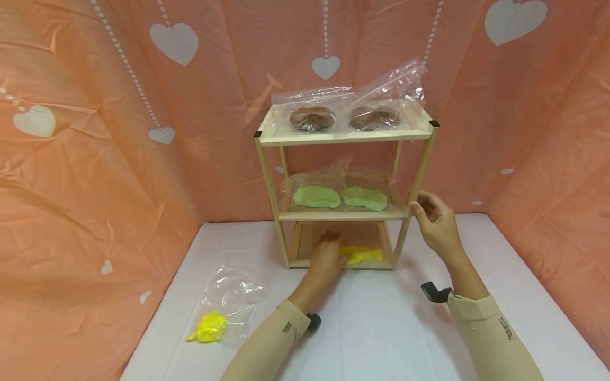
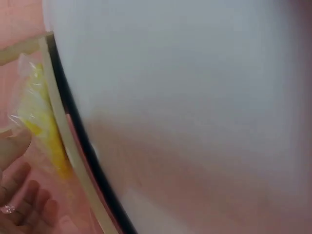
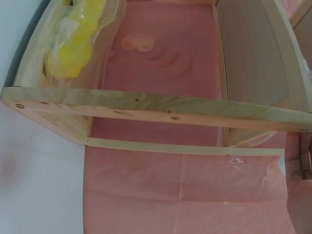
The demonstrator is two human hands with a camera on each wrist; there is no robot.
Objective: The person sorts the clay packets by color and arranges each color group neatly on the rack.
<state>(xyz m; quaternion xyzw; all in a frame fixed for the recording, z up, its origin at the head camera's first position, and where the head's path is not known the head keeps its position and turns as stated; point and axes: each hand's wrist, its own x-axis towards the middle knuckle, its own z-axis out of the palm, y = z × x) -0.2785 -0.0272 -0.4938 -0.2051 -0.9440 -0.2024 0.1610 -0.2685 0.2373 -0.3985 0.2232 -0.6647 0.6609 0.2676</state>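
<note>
A small three-tier wooden rack (image 1: 343, 216) stands on the white table. On its bottom tier lies a clear plastic bag with a yellow lump (image 1: 366, 254) inside, toward the right. My left hand (image 1: 326, 258) reaches into that tier just left of the bag. Its thumb is beside the bag in the left wrist view, and the other fingers (image 2: 29, 197) are loosely bent with nothing seen between them. With thumb and fingers, my right hand (image 1: 437, 225) holds the rack's right front post at the middle tier. Only part of that hand (image 3: 298, 170) shows in the right wrist view.
Two bagged green pieces (image 1: 317, 197) lie side by side on the middle tier. Two bagged brown pieces (image 1: 312, 119) occupy the top. Another clear bag with a yellow lump (image 1: 211, 326) lies on the table at front left. A peach curtain (image 1: 229, 174) surrounds the table.
</note>
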